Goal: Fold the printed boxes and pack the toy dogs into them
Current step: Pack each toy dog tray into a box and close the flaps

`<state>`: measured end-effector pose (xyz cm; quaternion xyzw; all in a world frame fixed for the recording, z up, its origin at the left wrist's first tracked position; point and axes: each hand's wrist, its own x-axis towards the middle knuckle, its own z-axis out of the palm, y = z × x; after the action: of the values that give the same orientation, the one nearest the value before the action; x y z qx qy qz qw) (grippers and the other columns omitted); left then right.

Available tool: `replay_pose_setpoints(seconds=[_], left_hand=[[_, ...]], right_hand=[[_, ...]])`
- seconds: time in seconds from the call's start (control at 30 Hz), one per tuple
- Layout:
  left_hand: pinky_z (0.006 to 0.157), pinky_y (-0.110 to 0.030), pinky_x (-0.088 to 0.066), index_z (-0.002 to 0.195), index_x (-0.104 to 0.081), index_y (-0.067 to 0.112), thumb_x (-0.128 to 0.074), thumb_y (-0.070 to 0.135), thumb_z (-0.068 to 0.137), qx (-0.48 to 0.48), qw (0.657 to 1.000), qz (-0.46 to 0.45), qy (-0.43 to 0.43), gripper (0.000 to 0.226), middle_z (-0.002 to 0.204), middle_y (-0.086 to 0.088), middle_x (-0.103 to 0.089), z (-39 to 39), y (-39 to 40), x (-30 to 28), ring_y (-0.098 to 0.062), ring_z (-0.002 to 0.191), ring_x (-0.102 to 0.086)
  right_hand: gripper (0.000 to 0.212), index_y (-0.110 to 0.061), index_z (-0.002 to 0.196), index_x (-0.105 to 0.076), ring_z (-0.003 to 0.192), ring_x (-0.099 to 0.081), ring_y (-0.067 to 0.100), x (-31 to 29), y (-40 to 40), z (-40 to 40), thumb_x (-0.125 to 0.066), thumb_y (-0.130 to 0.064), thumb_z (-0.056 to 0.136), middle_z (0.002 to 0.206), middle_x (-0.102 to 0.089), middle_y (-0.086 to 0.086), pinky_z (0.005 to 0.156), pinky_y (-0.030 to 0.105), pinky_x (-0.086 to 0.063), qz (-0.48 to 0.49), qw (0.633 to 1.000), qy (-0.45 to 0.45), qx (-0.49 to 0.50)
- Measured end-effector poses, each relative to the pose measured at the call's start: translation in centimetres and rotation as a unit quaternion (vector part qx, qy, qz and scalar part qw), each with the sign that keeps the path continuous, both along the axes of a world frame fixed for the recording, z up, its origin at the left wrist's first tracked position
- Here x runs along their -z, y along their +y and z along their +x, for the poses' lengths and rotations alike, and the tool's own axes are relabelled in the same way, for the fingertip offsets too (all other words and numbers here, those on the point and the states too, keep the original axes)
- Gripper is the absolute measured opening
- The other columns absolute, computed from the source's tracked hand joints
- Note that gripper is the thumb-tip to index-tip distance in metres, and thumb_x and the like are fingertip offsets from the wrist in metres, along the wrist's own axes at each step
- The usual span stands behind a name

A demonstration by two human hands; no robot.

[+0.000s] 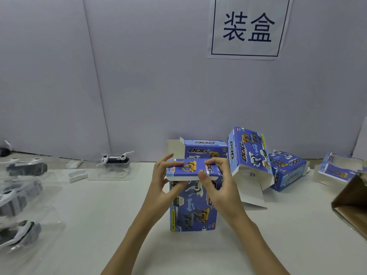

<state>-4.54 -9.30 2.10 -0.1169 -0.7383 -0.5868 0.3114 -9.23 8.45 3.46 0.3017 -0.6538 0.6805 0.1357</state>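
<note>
Both hands, left (161, 182) and right (216, 181), grip the upright printed box (193, 207) between them by its top flap.

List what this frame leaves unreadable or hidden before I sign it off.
Head view only:
- Inside of the held box: the top flap, under the left hand and right hand, covers it; contents unknown.
- Toy dogs in clear trays at left: blurred and cut by the frame edge.
- Brown carton at right: cut off by the edge.
- Small print on the leaning box: too small.
</note>
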Motion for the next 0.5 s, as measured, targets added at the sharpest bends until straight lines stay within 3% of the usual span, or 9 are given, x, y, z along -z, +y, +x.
replay_pose_setpoints(seconds=[0.1,0.17,0.23,0.33,0.43,0.5], left_hand=[[0.101,-0.041,-0.054,0.145,-0.044,0.032,-0.076,0.052,0.082,-0.081,0.996,0.031,0.034,0.073,0.139,0.03,-0.054,0.1,0.9,0.1,-0.01,0.127,-0.06],[0.099,-0.039,-0.053,0.14,-0.046,0.033,-0.077,0.05,0.084,-0.165,0.983,0.013,0.073,0.066,0.131,0.025,-0.06,0.1,1.5,0.2,-0.013,0.121,-0.062],[0.102,-0.043,-0.048,0.14,-0.049,0.032,-0.071,0.048,0.091,-0.205,0.971,-0.065,0.107,0.057,0.131,0.019,-0.059,0.2,1.8,0.2,-0.015,0.122,-0.059],[0.115,-0.038,-0.03,0.161,-0.032,0.02,-0.066,0.064,0.09,-0.229,0.938,-0.226,0.129,0.09,0.143,0.013,-0.052,0.3,1.3,0.2,-0.013,0.133,-0.051],[0.121,-0.047,-0.021,0.165,-0.017,0.012,-0.065,0.089,0.073,-0.264,0.883,-0.364,0.136,0.13,0.157,0.002,-0.038,0.4,0.3,0.0,-0.018,0.146,-0.037],[0.117,-0.048,-0.026,0.165,-0.018,0.01,-0.069,0.089,0.068,-0.27,0.881,-0.368,0.129,0.134,0.158,0.0,-0.034,0.5,0.0,-0.1,-0.017,0.143,-0.034]], right_hand=[[0.036,-0.03,0.114,-0.056,0.106,-0.073,0.014,0.0,-0.5,0.4,-0.074,-0.045,0.087,0.114,-0.068,-0.016,0.069,0.029,-0.063,-0.041,0.999,-0.013,0.025],[0.037,-0.026,0.113,-0.057,0.1,-0.074,0.014,0.2,-1.4,1.0,-0.076,-0.042,0.086,0.11,-0.07,-0.012,0.068,0.027,-0.061,-0.091,0.994,-0.024,0.051],[0.039,-0.025,0.113,-0.055,0.099,-0.075,0.018,0.7,-2.5,1.7,-0.077,-0.042,0.086,0.111,-0.071,-0.006,0.069,0.03,-0.061,-0.14,0.987,-0.044,0.064],[0.041,-0.026,0.112,-0.053,0.104,-0.075,0.021,1.2,-3.5,2.2,-0.077,-0.047,0.087,0.116,-0.07,0.003,0.068,0.028,-0.061,-0.204,0.972,-0.118,0.024],[0.03,-0.033,0.106,-0.054,0.113,-0.072,0.02,1.0,-3.0,1.6,-0.073,-0.049,0.09,0.12,-0.068,0.0,0.069,0.03,-0.062,-0.152,0.978,-0.14,-0.017],[0.023,-0.034,0.104,-0.054,0.115,-0.071,0.019,0.5,-2.1,0.9,-0.068,-0.046,0.091,0.118,-0.068,-0.005,0.069,0.029,-0.062,-0.093,0.986,-0.13,-0.036]])
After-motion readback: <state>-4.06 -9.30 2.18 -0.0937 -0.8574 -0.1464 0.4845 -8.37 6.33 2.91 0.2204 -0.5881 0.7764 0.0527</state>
